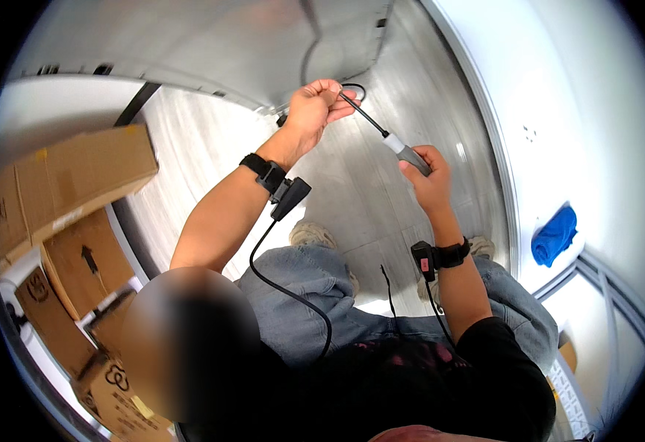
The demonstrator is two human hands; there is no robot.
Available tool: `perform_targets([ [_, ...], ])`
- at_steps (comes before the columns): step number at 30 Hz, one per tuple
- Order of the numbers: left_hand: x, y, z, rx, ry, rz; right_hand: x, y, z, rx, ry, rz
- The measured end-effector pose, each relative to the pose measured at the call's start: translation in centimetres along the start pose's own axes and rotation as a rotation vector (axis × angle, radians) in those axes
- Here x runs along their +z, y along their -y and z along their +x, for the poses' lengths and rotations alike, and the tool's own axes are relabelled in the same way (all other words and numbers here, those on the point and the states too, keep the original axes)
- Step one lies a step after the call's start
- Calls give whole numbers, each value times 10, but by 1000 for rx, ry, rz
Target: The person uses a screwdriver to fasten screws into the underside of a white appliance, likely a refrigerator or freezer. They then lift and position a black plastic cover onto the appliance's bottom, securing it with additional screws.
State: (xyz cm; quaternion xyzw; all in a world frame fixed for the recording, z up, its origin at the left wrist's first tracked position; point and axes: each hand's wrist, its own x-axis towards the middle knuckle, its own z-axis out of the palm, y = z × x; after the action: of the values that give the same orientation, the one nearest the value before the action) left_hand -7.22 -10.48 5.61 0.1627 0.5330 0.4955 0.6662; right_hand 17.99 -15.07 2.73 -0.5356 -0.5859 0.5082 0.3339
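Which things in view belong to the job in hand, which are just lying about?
Likely the job:
black cord, pinched in the left grip
grey-and-white handle, held in the right grip

Apparently lying about:
cardboard boxes, at left
crumpled blue bundle, at right

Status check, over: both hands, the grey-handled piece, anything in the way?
Right hand gripping grey handle. Left hand pinching black cable. Cable runs from handle's white collar to left hand. Brown cartons off left, apart from both hands.
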Motion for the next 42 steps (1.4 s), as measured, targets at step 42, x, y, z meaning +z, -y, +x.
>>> perform_targets([
  [42, -172, 3, -49, -61, -357, -131, 158, 37, -24, -295, 114, -372],
])
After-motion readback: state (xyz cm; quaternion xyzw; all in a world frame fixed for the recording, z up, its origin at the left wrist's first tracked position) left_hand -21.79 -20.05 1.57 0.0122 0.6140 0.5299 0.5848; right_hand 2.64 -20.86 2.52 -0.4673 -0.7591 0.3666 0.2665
